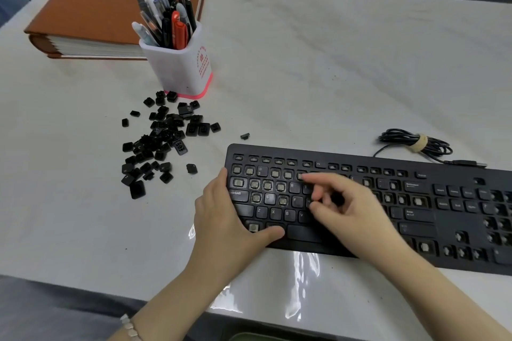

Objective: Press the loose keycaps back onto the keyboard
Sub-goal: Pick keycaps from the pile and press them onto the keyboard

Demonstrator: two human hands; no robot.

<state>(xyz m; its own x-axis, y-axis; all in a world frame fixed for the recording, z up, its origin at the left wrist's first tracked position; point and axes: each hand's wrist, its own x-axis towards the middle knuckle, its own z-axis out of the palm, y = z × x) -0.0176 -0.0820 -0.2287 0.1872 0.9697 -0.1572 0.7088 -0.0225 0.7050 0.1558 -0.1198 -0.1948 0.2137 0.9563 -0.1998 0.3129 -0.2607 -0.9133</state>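
Black keyboard (457, 225) lies on the white table (318, 63), near the front edge, long axis left to right, key rows facing the person, many sockets bare. Left hand (221, 219) braces its left front corner, fingers straight along the end, thumb across the bottom row. Right hand (357, 210) hovers over the middle rows, blurred, forefinger extended; whether it holds a cap I cannot tell. Loose keycaps (163, 141) are heaped left of the keyboard, by the pen pot (180, 66).

- We see a white table (332, 63) carrying a pen cup (181, 69).
- Behind the cup: a brown book (110, 3).
- Just before it: loose keycaps (160, 141).
- Right of it, nearer us: a keyboard (448, 225).
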